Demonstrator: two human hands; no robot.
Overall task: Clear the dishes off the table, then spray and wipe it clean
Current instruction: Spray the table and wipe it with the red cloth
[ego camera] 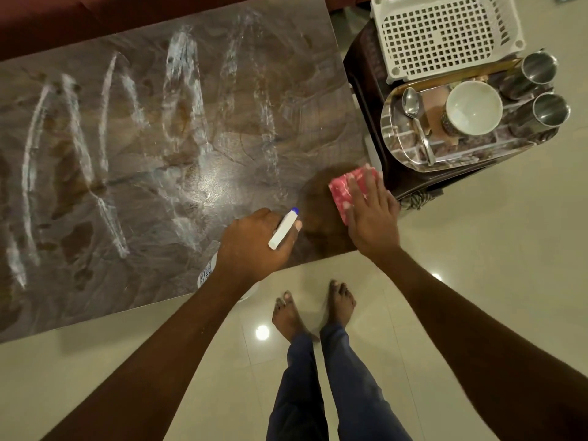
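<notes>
The brown marbled table (143, 148) is streaked with white foamy spray lines across most of its top. My left hand (254, 243) grips a white spray bottle (283, 230) with a blue nozzle tip, just above the table's near right edge. My right hand (370, 214) presses flat on a pink and white folded cloth (342, 189) at the table's right end. The patch of table around the cloth looks free of foam.
To the right stands a dark stool (366, 68) carrying a steel tray (394, 138) with a white bowl (474, 108), a spoon (412, 106) and two steel cups (547, 111). A white perforated basket (445, 30) sits behind them. My bare feet (313, 308) stand on the tiled floor.
</notes>
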